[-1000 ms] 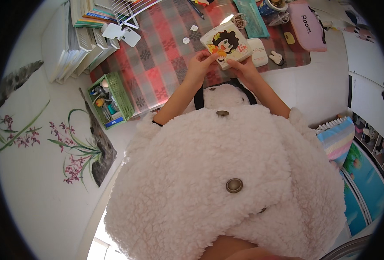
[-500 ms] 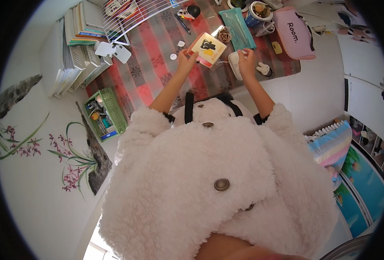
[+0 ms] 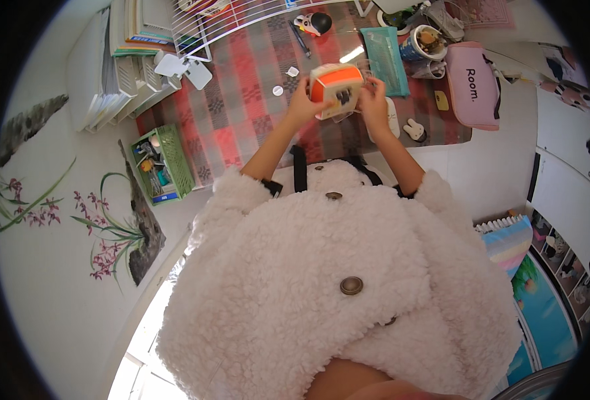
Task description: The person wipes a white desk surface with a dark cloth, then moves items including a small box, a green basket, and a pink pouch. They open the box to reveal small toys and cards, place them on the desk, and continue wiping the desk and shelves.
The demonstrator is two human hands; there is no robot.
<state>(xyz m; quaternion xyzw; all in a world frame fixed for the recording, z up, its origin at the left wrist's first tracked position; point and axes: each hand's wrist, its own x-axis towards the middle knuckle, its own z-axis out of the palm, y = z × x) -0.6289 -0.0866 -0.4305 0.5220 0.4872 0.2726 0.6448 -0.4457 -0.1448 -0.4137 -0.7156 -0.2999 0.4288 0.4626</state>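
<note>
Box [image 3: 338, 95] in cream and orange is held tilted above the checked tablecloth [image 3: 235, 87], between the two hands. Its cream face, marked with a dark picture, is turned toward the wearer and slightly to the right; its orange side is turned up and to the left. The length of that side is slanted from near left to far right. The outline is seen as almost square, so a longer axis cannot be told. The box is grasped at its left by the left hand [image 3: 305, 107], with the thumb laid on the cream face. Bent fingers of the right hand [image 3: 375, 107] are brought to the right edge; whether they are closed on it cannot be told. A white case [image 3: 394, 119] is partly covered by the right hand.
</note>
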